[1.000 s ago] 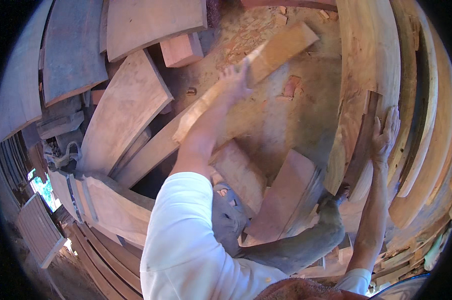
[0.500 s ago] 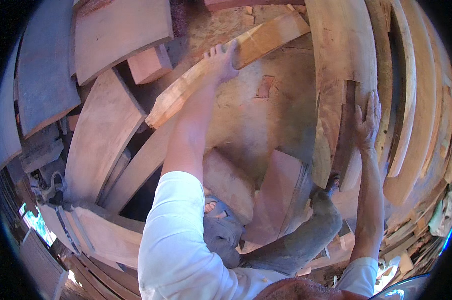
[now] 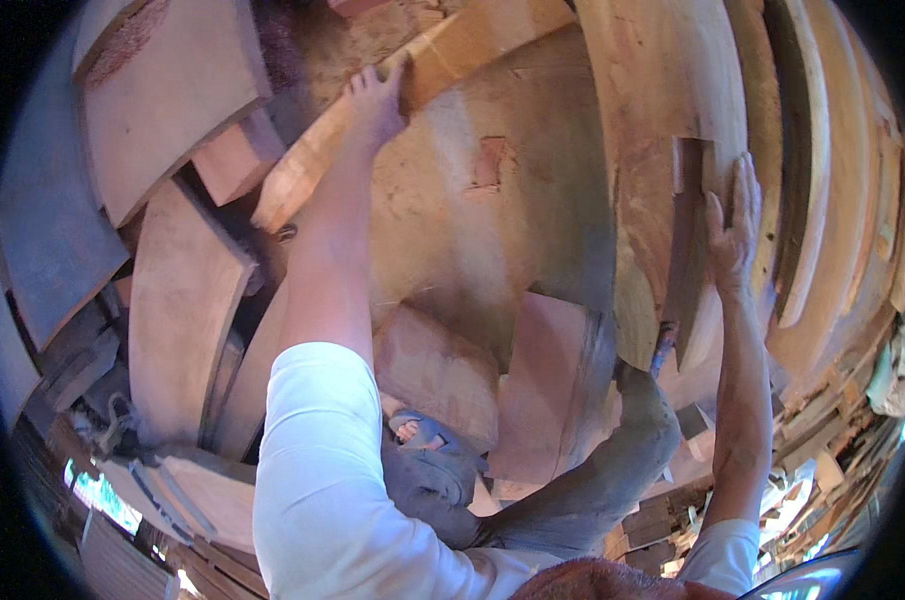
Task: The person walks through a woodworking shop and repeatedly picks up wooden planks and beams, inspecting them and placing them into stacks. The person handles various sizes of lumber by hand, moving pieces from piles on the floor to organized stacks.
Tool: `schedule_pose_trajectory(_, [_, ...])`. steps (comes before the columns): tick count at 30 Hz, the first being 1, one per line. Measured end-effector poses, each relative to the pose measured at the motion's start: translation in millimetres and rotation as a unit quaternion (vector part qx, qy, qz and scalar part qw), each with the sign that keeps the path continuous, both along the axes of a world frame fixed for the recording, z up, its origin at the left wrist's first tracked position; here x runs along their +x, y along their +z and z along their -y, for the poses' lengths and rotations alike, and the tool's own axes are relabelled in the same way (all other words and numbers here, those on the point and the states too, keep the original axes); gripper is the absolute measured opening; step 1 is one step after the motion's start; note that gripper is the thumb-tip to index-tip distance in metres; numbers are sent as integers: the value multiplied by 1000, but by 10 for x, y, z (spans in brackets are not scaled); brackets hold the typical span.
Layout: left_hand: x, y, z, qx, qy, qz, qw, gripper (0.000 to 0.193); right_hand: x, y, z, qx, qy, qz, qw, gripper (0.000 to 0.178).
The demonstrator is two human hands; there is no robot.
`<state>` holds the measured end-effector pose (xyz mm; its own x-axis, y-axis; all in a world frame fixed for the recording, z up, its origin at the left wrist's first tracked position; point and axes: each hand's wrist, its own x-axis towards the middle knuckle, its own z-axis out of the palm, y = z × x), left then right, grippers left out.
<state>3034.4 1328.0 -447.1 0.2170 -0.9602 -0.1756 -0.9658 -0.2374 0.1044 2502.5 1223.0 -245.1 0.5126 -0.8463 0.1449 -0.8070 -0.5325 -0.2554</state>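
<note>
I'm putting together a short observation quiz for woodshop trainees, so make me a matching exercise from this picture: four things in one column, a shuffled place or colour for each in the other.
Column 1
1. Left hand
2. Right hand
3. Shirt
4. Trousers

Column 2
A. Grey
B. On the broad slab at the right
C. White
D. On the yellowish plank

Pairs: 1-D, 2-B, 3-C, 4-A

Plank (image 3: 473,45) shifted farther forward, nearer large slab (image 3: 663,75).

Pinkish wood block (image 3: 235,162), bluish board (image 3: 58,225), reddish patch (image 3: 490,163) on ground (image 3: 423,225)
</note>
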Motion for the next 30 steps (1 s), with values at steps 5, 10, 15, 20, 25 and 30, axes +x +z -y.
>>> schedule_pose_trajectory(5, [-373,25,14,17,-82,-18,996,93,-51,-26,-75,12,-12,12,1000,62])
schedule_pose_trajectory(10, [-560,197,175,44,-72,-68,994,93,-123,-1,-62,26,-27,19,999,60])
schedule_pose_trajectory(15, [-544,64,-23,-56,-39,-46,997,101,-127,-27,-23,23,-10,-5,1000,62])
schedule_pose_trajectory(20, [-418,256,15,47,-73,-16,996,101,-211,-33,22,17,17,-5,1000,61])
schedule_pose_trajectory(25, [0,203,-150,35,-41,0,999,97,-223,-101,39,47,6,33,998,56])
schedule_pose_trajectory(30, [104,141,-128,38,-40,7,998,92,-242,-90,24,43,5,32,999,60])
